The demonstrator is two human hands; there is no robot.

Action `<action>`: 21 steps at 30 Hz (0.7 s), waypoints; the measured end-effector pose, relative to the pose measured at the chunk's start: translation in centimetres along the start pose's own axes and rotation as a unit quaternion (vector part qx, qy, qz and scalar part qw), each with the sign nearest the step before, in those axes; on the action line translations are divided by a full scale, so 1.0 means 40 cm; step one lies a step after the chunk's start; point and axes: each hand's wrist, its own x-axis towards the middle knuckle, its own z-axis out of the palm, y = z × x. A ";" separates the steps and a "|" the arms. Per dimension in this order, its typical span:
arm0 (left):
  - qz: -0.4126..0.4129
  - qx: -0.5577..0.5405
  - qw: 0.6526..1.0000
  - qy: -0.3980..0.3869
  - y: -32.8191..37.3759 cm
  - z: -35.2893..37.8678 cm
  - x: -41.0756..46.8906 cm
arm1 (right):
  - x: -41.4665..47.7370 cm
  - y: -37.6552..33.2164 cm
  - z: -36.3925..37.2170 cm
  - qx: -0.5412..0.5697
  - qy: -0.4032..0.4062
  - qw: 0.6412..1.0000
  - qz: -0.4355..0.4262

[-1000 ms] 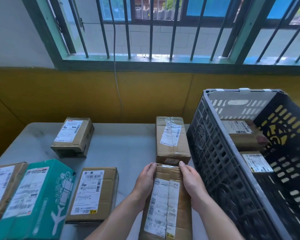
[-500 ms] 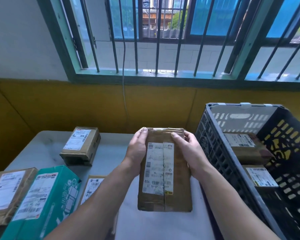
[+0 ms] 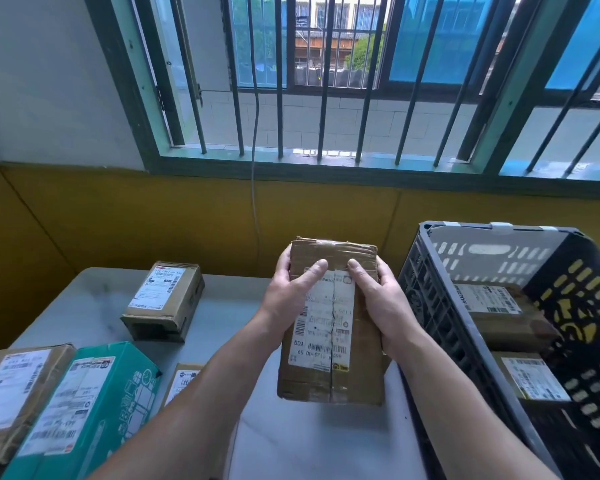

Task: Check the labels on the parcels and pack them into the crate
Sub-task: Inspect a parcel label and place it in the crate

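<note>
I hold a long brown cardboard parcel (image 3: 333,337) upright in the air over the table, its white label facing me. My left hand (image 3: 291,296) grips its left edge near the top, thumb across the front. On the other edge, my right hand (image 3: 381,299) grips the same way, thumb on the tape. The black slatted crate (image 3: 465,341) stands just to the right; two brown labelled parcels (image 3: 499,313) (image 3: 530,379) lie inside it.
On the grey table (image 3: 87,306) lie a small brown parcel (image 3: 163,299) at the back left, a teal box (image 3: 84,407) and a brown parcel (image 3: 11,393) at the front left, and another brown parcel (image 3: 184,375) partly behind my left forearm. A barred window (image 3: 326,81) and a yellow wall stand behind.
Both hands lifted the long parcel off the table and raised it upright in front of me. My thumbs now lie across its front. The parcel that lay behind it is hidden.
</note>
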 end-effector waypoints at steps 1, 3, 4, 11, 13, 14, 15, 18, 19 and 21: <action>0.001 0.003 1.000 -0.005 -0.001 -0.001 0.001 | 0.002 -0.002 0.001 -0.017 0.005 1.000 -0.008; 0.003 -0.002 1.000 -0.008 -0.005 -0.005 0.004 | 0.003 -0.002 0.004 -0.055 0.019 0.998 -0.020; 0.005 -0.008 1.000 -0.007 -0.008 -0.005 0.007 | 0.003 -0.002 0.002 -0.065 0.023 0.997 -0.025; -0.008 -0.012 1.000 0.005 -0.026 0.000 0.014 | -0.011 0.003 -0.011 -0.068 -0.006 0.997 -0.044; -0.005 -0.014 1.000 -0.006 -0.033 -0.006 0.014 | -0.009 -0.002 -0.015 -0.063 0.019 0.997 -0.042; -0.001 -0.009 1.000 -0.013 -0.035 -0.008 0.012 | -0.009 -0.006 -0.016 -0.065 0.031 0.997 -0.043; 0.004 -0.005 1.000 -0.014 -0.036 -0.010 0.011 | -0.009 -0.009 -0.017 -0.071 0.040 0.996 -0.044; 0.011 -0.013 1.000 -0.002 -0.033 -0.009 0.014 | -0.005 -0.008 -0.022 -0.079 0.031 0.996 -0.037; 0.007 -0.015 1.000 -0.001 -0.030 -0.008 0.015 | -0.005 -0.006 -0.022 -0.070 0.011 0.997 -0.031; 0.000 -0.023 1.000 -0.006 -0.024 -0.008 0.015 | -0.004 -0.002 -0.022 -0.048 -0.038 0.998 -0.019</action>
